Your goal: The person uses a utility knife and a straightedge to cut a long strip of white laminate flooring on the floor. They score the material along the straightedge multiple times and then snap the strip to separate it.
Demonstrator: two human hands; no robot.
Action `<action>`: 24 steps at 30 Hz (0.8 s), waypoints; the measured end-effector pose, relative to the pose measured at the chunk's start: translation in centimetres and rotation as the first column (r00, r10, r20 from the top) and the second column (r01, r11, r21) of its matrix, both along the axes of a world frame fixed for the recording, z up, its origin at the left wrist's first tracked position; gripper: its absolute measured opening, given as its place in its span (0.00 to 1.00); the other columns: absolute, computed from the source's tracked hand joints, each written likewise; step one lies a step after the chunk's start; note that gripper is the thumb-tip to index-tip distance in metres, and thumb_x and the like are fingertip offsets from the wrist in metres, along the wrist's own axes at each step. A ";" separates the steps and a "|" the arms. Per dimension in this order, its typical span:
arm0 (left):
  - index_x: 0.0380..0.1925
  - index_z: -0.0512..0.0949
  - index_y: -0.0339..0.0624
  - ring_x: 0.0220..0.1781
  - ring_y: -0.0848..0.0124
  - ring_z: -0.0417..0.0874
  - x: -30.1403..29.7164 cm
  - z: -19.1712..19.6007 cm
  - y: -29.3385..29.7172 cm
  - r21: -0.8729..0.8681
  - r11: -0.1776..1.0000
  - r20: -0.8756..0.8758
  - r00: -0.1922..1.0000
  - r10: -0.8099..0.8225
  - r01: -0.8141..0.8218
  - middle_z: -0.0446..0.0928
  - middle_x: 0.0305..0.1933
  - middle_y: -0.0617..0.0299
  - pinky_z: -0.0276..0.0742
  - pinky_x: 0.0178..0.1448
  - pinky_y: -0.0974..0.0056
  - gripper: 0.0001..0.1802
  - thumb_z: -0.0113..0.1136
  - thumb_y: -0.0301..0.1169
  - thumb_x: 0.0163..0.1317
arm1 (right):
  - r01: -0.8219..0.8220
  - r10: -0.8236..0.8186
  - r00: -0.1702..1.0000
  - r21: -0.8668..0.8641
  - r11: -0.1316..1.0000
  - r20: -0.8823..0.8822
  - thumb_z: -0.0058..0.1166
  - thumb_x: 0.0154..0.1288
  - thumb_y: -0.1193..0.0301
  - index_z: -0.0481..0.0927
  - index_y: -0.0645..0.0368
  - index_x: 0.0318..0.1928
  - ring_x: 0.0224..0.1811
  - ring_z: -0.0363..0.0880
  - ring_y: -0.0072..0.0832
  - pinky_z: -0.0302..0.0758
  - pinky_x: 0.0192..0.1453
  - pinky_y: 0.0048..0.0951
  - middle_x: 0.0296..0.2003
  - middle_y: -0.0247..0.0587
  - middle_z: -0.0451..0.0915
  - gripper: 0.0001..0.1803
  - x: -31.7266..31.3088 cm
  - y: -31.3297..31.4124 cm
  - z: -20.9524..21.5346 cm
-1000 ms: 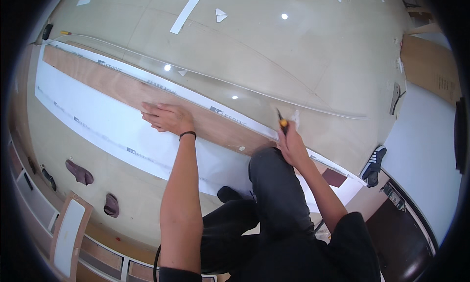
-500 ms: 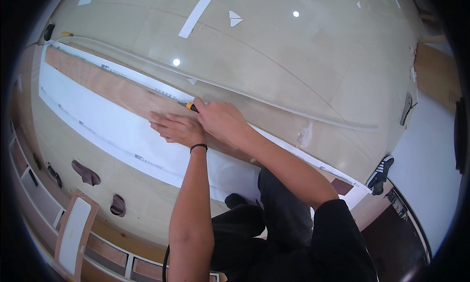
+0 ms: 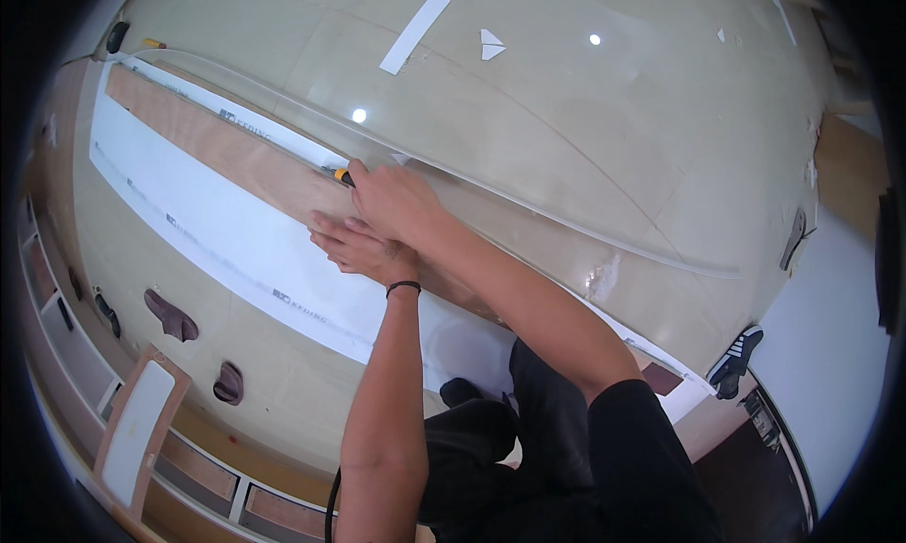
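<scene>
We noted the right hand (image 3: 394, 203) closed around a yellow-tipped cutter (image 3: 343, 176), probably a utility knife, at the far edge of the long plywood strip (image 3: 236, 151). The left hand (image 3: 363, 250) lay flat, fingers extended, on the strip's smooth surface just beside it. Glossy white sheeting (image 3: 208, 227) bordered the near edge, with open tan floor (image 3: 566, 118) beyond.

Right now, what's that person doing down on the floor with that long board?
A person kneels on the floor over a long wooden board lying on a white sheet. The left hand presses flat on the board. The right hand grips a yellow-and-black cutter at the board's far edge, beside a clear plastic strip.
</scene>
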State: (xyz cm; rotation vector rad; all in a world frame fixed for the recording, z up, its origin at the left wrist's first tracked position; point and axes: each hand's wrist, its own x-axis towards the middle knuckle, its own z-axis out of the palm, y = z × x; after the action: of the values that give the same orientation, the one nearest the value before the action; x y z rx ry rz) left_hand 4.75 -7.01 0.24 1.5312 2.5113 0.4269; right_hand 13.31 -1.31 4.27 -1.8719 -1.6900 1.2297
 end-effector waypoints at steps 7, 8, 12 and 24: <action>0.76 0.45 0.47 0.79 0.45 0.46 -0.3 0.2 0.0 -0.086 0.996 0.048 0.999 0.000 0.004 0.44 0.78 0.37 0.49 0.74 0.42 0.33 0.28 0.49 0.77 | -0.022 0.022 1.000 -0.038 0.999 0.002 0.46 0.71 0.65 0.72 0.63 0.46 0.31 0.84 0.49 0.79 0.36 0.47 0.27 0.52 0.82 0.13 -0.2 0.3 0.0; 0.76 0.46 0.47 0.79 0.45 0.47 -0.3 0.2 0.0 -0.086 0.996 0.048 0.999 0.003 0.002 0.44 0.78 0.37 0.49 0.74 0.42 0.33 0.28 0.49 0.77 | -0.024 0.025 1.000 -0.040 0.999 0.002 0.46 0.71 0.65 0.72 0.63 0.46 0.32 0.84 0.49 0.79 0.36 0.47 0.27 0.52 0.82 0.13 -0.1 0.4 0.1; 0.76 0.50 0.49 0.78 0.45 0.50 -0.1 -0.1 -0.1 0.000 1.000 0.024 1.000 0.010 -0.010 0.50 0.77 0.41 0.49 0.72 0.39 0.32 0.28 0.50 0.78 | -0.044 0.045 0.999 -0.035 0.998 0.024 0.46 0.71 0.65 0.72 0.63 0.46 0.32 0.84 0.49 0.79 0.36 0.48 0.27 0.53 0.83 0.13 0.0 0.5 0.3; 0.76 0.48 0.47 0.78 0.44 0.52 -0.4 -0.4 0.0 -0.012 1.000 0.007 1.000 -0.007 0.007 0.48 0.77 0.37 0.50 0.73 0.40 0.31 0.30 0.46 0.78 | -0.078 0.080 0.993 -0.030 0.997 0.081 0.60 0.61 0.64 0.70 0.66 0.46 0.35 0.85 0.49 0.81 0.38 0.44 0.30 0.55 0.83 0.20 -0.5 -0.3 1.4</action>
State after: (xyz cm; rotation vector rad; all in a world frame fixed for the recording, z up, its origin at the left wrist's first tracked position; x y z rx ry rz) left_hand 4.38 -7.01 -0.11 1.5310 2.4975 0.4144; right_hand 12.80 -1.63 5.67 -1.9131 -1.8150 1.2265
